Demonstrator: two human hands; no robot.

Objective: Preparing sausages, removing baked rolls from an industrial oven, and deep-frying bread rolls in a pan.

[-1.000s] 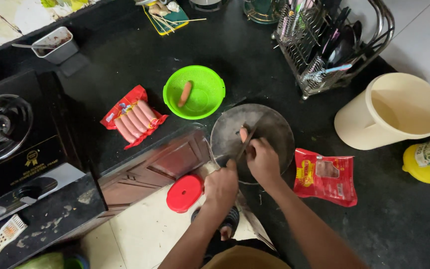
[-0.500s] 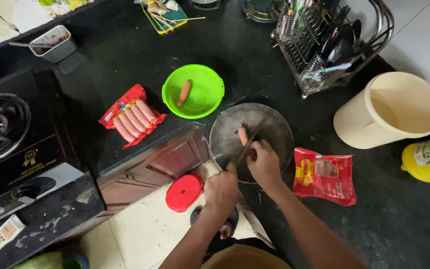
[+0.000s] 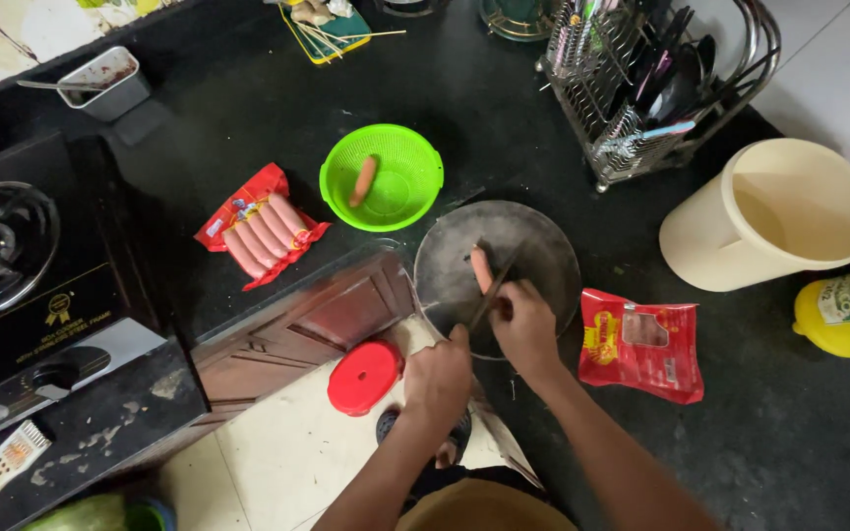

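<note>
Here we pin sausage (image 3: 481,269) on round board (image 3: 543,246), right hand (image 3: 526,327) gripping its near end, long axis pointing away; left hand (image 3: 437,374) clasps knife (image 3: 492,292) angled across it.

Bare counter lies open between the round board (image 3: 543,246) and the dish rack (image 3: 661,88); the green basket (image 3: 383,177), cream bucket (image 3: 769,216) and red packet (image 3: 641,344) hem the board's sides

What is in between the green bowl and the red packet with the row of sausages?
Nothing. In the head view, only bare black counter lies between the green bowl and the open sausage packet.
</note>
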